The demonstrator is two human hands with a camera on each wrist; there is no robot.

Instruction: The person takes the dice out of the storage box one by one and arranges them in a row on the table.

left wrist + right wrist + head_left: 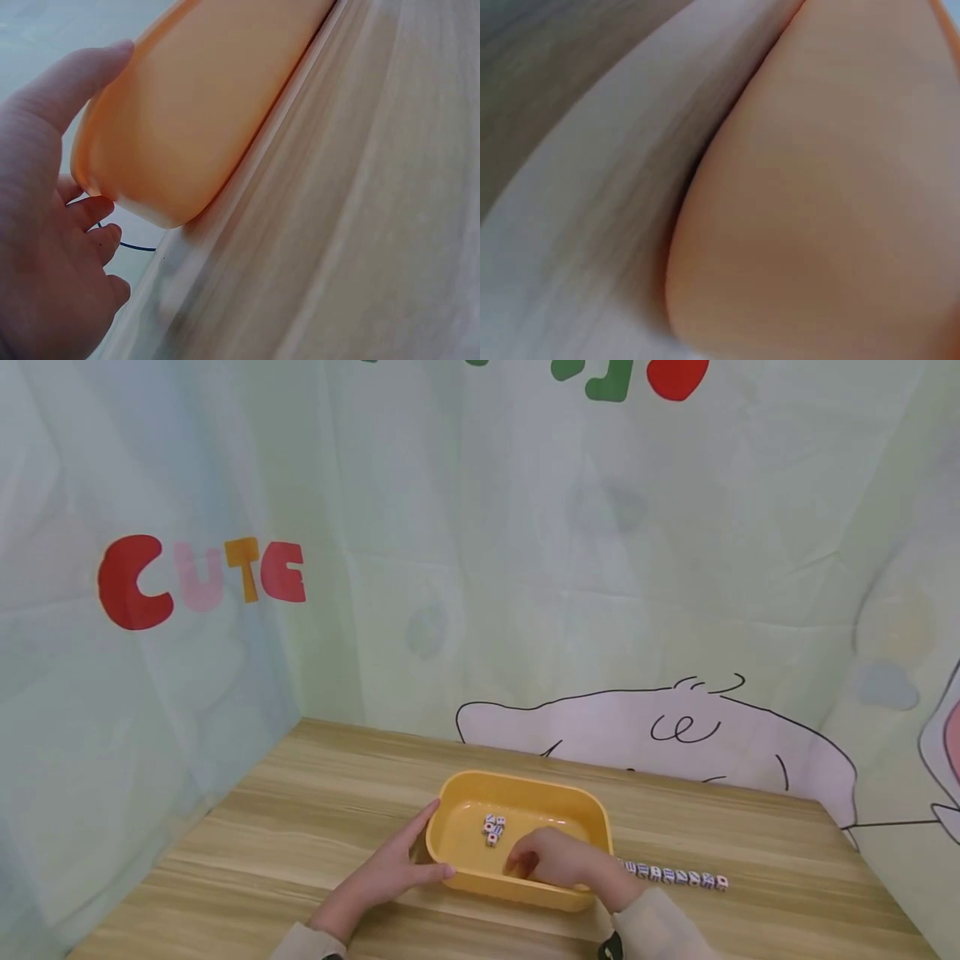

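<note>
A yellow plastic basin (525, 787) stands on the wooden table in the head view. My left hand (393, 864) grips its left end, thumb on the near rim and fingers round the side; the left wrist view shows this hand (52, 202) against the basin's outer wall (187, 105). Several small white dice (492, 829) lie in a cluster on the basin floor. Just right of them, my right hand (558, 857) reaches in over the near rim with bent fingers pointing down. I cannot tell whether a die is between its fingertips. Only the basin's outside (817, 195) fills the right wrist view.
A straight row of dice (678, 877) lies on the table (360, 760), starting by the basin's right end and running rightward. Behind the table hangs a printed cloth (525, 568) with coloured letters and a cartoon outline; another cloth side is at left.
</note>
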